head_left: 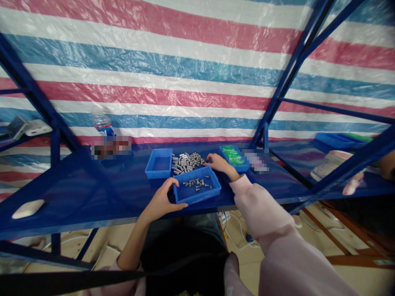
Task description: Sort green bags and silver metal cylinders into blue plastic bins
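My left hand (162, 200) grips the left end of a shallow blue plastic tray (213, 186), thumb along its front and fingers over the side. Several small metal screws (197, 183) lie scattered inside it. Behind this tray is a loose pile of silvery metal cylinders (186, 161) on the table. My right hand (219, 163) is at the pile's right edge, its fingertips drawn together over the small metal parts. Whether a part is between those fingertips is too small to tell.
A second blue tray (148, 170) stands left of the pile. On the right, another blue tray (243, 168) holds green packets (232, 154). A bottle (104, 125) stands at the back left, and a white computer mouse (28, 209) lies far left. Blue metal frame posts (279, 98) rise on both sides.
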Tool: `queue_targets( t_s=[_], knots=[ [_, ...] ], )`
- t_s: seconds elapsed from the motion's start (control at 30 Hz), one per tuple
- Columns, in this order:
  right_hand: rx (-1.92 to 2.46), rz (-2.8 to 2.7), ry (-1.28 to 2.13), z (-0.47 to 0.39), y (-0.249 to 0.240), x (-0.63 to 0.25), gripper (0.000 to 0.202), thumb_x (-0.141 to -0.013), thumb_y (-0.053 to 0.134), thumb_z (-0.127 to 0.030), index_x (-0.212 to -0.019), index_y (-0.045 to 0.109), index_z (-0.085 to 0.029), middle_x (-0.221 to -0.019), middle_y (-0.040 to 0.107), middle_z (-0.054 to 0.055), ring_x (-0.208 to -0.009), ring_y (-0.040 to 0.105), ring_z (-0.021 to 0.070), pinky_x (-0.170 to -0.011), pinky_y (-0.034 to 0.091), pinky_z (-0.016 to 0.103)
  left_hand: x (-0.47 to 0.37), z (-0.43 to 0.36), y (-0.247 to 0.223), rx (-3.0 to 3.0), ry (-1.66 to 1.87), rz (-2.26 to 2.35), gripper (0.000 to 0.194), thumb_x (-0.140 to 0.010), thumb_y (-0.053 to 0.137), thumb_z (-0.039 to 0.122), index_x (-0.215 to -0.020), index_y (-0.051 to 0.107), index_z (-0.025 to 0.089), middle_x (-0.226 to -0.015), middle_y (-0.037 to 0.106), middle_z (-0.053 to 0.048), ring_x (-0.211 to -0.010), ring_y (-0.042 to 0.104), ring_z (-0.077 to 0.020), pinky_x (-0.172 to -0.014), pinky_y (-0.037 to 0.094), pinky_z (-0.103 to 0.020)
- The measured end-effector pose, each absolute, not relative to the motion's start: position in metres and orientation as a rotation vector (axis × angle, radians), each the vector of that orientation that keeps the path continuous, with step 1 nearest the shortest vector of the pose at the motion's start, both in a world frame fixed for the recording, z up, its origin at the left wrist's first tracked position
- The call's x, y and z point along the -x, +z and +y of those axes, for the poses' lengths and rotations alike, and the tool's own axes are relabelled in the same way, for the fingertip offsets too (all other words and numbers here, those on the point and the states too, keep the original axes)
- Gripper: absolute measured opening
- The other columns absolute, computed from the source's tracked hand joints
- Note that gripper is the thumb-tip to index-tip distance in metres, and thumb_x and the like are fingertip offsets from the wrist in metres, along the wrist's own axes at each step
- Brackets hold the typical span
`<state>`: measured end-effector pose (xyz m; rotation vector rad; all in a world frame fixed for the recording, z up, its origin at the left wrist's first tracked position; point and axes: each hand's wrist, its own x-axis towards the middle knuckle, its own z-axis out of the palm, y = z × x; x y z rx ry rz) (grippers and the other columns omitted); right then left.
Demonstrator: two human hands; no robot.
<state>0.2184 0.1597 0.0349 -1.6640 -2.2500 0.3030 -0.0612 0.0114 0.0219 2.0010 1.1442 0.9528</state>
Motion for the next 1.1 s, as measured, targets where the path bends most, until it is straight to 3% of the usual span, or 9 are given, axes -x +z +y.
queue_targets(
  t_s=[0.2,0.43,0.53,0.73,1.1],
  knots=[
    [1.698,-2.279,0.352,0.156,0.041,-0.217,0.029,-0.082,0.064,-0.04,-0.098,0.064,-0.016,-0.091,0.068,0.007,-0.08,0.062,0.0185,-0.067,0.042,0.024,0.061,0.011,0.02,-1.866,0.943,1.168,0.054,-0.065,0.077,0.042,-0.096,0.037,0.023,-0.092,0.055,0.002,-0.083,0.058,-0.0171,-0.072,0.047,-0.026],
    [1.696,-2.267,0.412,0.155,0.044,-0.217,0.023,-0.081,0.065,-0.035,-0.095,0.064,-0.016,-0.088,0.068,0.007,-0.077,0.061,0.0168,-0.065,0.042,0.023,0.062,0.011,0.019,-1.793,0.922,1.104,0.056,-0.065,0.078,0.039,-0.096,0.034,0.024,-0.092,0.054,0.003,-0.08,0.058,-0.0153,-0.068,0.049,-0.025],
    [1.677,-2.267,0.467,0.156,0.045,-0.217,0.02,-0.081,0.066,-0.031,-0.092,0.064,-0.015,-0.087,0.068,0.006,-0.074,0.061,0.015,-0.063,0.043,0.022,0.063,0.011,0.018,-1.797,0.92,1.087,0.056,-0.065,0.079,0.038,-0.096,0.034,0.024,-0.093,0.052,0.003,-0.081,0.058,-0.0151,-0.068,0.049,-0.025],
    [1.648,-2.265,0.707,0.156,0.047,-0.22,0.02,-0.079,0.066,-0.026,-0.093,0.062,-0.014,-0.077,0.064,0.002,-0.053,0.055,0.0097,-0.044,0.041,0.018,0.064,0.01,0.018,-1.814,0.885,1.059,0.056,-0.067,0.078,0.038,-0.097,0.033,0.025,-0.094,0.048,0.003,-0.082,0.057,-0.0146,-0.068,0.049,-0.025],
    [1.609,-2.198,0.883,0.157,0.052,-0.223,0.021,-0.073,0.071,-0.02,-0.089,0.06,-0.012,-0.062,0.062,-0.002,-0.043,0.055,0.0097,-0.041,0.045,0.02,0.064,0.006,0.026,-1.801,0.809,1.002,0.054,-0.069,0.076,0.038,-0.103,0.036,0.025,-0.107,0.052,-0.001,-0.098,0.06,-0.0209,-0.081,0.052,-0.032]
  ],
)
